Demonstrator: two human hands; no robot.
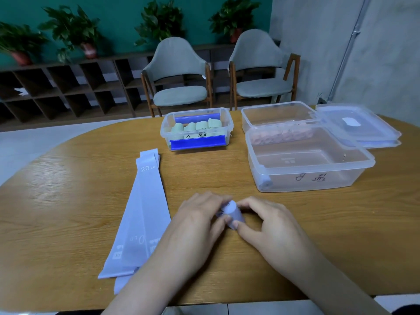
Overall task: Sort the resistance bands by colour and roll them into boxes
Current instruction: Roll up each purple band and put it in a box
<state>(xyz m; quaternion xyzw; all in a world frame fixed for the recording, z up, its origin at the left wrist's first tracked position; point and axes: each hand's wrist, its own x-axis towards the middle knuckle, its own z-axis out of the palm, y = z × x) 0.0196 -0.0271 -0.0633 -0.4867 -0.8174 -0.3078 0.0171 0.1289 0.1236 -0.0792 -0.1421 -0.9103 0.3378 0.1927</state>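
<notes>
Resistance bands in pale lilac are lying flat in a loose stack (145,212) on the left part of the wooden tabletop (68,201), overlapping one another and fanning out toward the near edge, with "20 LB" showing on the top one. One more lilac band is sitting as a tight roll (233,213) near the middle of the tabletop, just right of the stack, and both hands are closing around it. The left hand (200,221) is curling its fingers over the roll's left side, and the right hand (270,226) is pinching it from the right, with the thumb pressing against the near side and the fingertips arching over the top. Farther back, a small clear box (196,129) with blue clips is holding several rolled pale green bands (197,126) lined up side by side. To the right, a larger clear box (309,160) marked with handwriting on its front wall is holding a single lilac roll (264,184) in its near left corner. Directly behind it and touching it, another clear box (278,117) is holding what look like pinkish rolls, blurred through the plastic. Clear lids (359,126) are lying stacked at the far right. Two grey chairs (179,73) are standing behind the tabletop.
</notes>
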